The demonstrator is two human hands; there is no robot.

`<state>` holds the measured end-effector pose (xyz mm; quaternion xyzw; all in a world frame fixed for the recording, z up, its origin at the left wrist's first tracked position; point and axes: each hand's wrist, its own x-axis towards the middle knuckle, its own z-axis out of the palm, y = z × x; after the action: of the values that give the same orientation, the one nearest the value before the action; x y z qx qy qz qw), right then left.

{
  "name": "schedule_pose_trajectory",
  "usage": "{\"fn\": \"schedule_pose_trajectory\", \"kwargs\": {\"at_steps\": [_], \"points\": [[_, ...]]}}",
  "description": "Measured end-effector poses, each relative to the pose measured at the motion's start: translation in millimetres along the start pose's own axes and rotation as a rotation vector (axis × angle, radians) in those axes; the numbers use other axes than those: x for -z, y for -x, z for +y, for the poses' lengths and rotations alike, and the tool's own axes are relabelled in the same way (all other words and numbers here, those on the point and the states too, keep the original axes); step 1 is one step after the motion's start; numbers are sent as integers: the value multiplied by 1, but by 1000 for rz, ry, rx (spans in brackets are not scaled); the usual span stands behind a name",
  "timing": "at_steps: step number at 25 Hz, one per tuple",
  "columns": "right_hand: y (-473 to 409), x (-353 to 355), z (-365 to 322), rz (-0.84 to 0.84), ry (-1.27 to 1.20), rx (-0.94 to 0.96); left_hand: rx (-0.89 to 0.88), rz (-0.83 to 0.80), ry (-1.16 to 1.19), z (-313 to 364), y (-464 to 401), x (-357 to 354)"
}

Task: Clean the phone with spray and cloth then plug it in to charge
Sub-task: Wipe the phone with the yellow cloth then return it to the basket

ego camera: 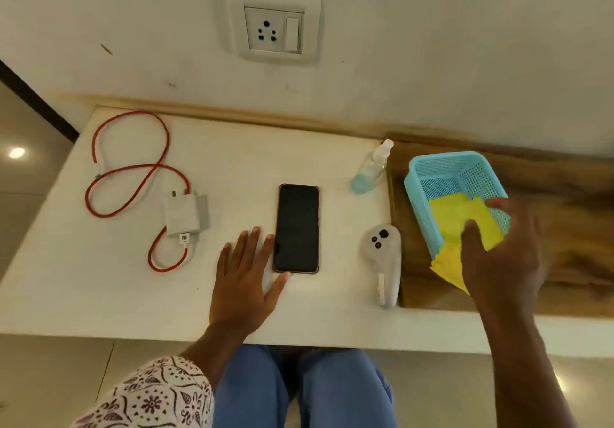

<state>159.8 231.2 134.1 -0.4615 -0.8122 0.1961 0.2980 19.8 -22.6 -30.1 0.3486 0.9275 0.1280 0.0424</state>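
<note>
Centrally placed: phone [296, 228], screen up and dark, flat on the white table [99, 288], unwiped and unplugged. Left hand [244, 281] flat beside it, fingers spread and slack, fingertips touching or just short of the phone's left edge; cannot tell which. Further right, spray bottle [370, 170] lying on its side, untouched, with a white handheld controller [383, 261] nearer the table's front edge. Beyond these, on the wooden surface, yellow cloth [455, 218] draped over the rim of the blue basket [432, 168]. Right hand [501, 248] over the cloth, thumb and fingers curled onto it but blurred; firm grasp not confirmable. Far left: charger adapter [182, 213] with red cable [133, 168]; wall socket [274, 27] above, vacant.

Step judged in hand: fetching the cloth, opening stage. Next move calls for lifting the cloth clear of the basket, then picking up the bottle.
</note>
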Motion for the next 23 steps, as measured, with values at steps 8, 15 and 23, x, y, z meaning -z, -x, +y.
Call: {"fn": "schedule_pose_trajectory", "kwargs": {"at_steps": [8, 15, 23], "points": [[28, 24, 58, -200, 188, -185, -5, 7, -1, 0, 1, 0], [41, 7, 83, -286, 370, 173, -5, -8, -9, -1, 1, -1], [-1, 29, 59, -53, 225, 80, -11, -7, 1, 0, 0, 0]]}}
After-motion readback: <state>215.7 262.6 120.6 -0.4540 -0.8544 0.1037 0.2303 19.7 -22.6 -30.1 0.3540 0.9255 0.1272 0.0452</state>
